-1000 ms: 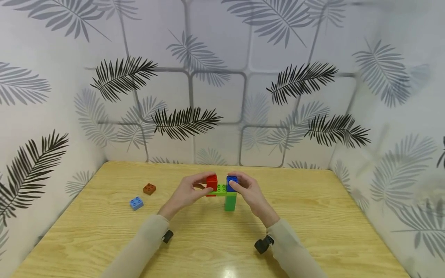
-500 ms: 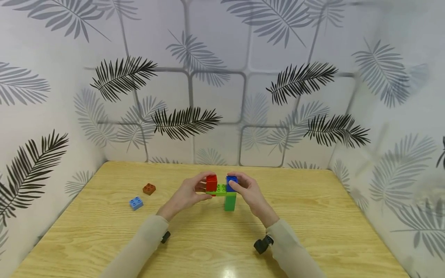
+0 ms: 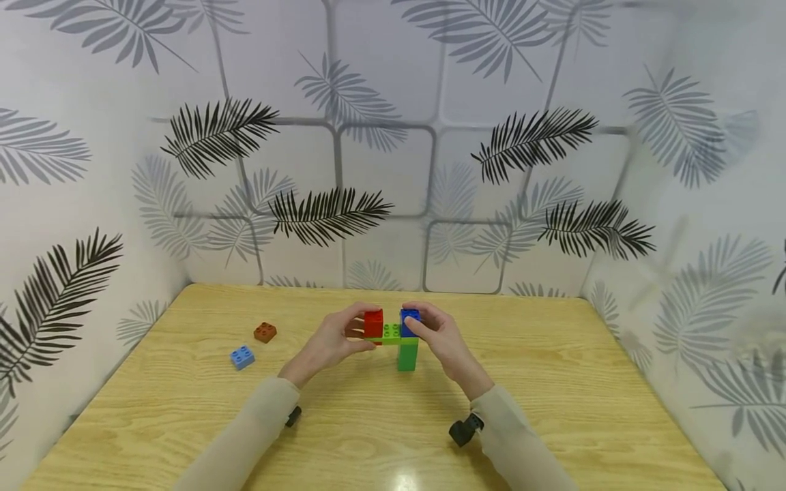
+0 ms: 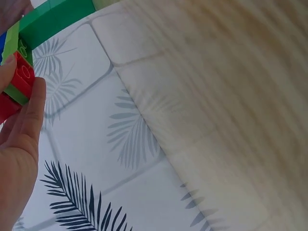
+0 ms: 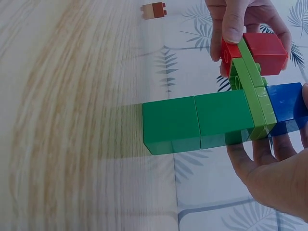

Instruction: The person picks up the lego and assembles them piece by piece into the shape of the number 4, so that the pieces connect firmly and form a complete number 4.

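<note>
A small structure of toy building bricks stands on the wooden table. Two green bricks (image 5: 171, 124) form a post under lime-green plates (image 3: 391, 333). On the plates, a blue brick (image 3: 408, 315) sits above the post and a taller red brick (image 3: 373, 324) sits at the left end. A thinner red brick (image 5: 230, 51) is fixed beneath that left end, off the table. My left hand (image 3: 331, 341) pinches the red end, thumb below against the lower red brick. My right hand (image 3: 447, 341) grips the blue brick between thumb and fingers.
On the table's left side lie a light blue brick (image 3: 242, 357) and a brown brick (image 3: 265, 332), studs up and apart. Leaf-patterned walls (image 3: 381, 252) rise behind the table (image 3: 522, 354) and at both sides.
My left thumb has slid down from the side of the upper red brick to the lower red one. My right hand and the blue brick have hardly moved.
</note>
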A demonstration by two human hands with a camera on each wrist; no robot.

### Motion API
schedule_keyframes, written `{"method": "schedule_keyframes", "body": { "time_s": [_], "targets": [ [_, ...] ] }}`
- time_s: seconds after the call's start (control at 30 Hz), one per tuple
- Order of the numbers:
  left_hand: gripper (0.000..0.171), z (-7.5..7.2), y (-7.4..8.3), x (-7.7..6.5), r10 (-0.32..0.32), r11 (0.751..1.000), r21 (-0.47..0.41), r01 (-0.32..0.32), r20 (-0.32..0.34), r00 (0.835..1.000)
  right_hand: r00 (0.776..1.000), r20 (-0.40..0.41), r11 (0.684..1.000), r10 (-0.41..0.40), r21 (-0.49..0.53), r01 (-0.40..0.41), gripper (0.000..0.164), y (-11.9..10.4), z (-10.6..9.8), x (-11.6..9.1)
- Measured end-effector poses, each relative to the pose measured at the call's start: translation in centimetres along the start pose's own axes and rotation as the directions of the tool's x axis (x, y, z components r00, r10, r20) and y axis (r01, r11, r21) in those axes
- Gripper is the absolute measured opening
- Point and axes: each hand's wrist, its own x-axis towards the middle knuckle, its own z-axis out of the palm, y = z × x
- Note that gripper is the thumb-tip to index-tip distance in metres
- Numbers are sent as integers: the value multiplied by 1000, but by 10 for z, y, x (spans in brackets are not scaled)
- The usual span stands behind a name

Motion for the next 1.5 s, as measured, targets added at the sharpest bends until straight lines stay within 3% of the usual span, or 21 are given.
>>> {"method": "schedule_keyframes", "body": {
  "time_s": [0.17,0.27,0.5,0.9,1.0,1.13,1.3,1.5],
  "targets": [
    [72,2,1,0,6,991,135,-11,42,999,1000,-6,1000,0,6,0,46,1,0,-1],
    [70,3,2,1,19,984,174,-25,39,999,1000,-7,1000,-3,25,3,43,1,0,-2],
    [65,4,1,2,40,986,165,-37,-14,999,1000,-4,1000,-1,28,2,42,2,0,-2],
    [60,7,0,3,24,990,137,-20,-26,999,1000,-2,999,3,39,-3,41,1,-2,-3],
    [59,6,0,3,-1,996,87,2,-15,1000,1000,-4,999,7,40,-6,40,0,-2,-3],
    [53,5,-2,2,-74,996,-54,74,10,997,1000,-4,999,5,39,-5,41,1,-1,-3],
    [51,3,-5,1,-150,964,-214,156,43,988,1000,-5,999,3,34,-3,44,1,0,-2],
    [50,0,-1,2,-204,936,-287,205,34,978,1000,-9,1000,5,12,-5,42,-1,0,-2]
  ]
}}
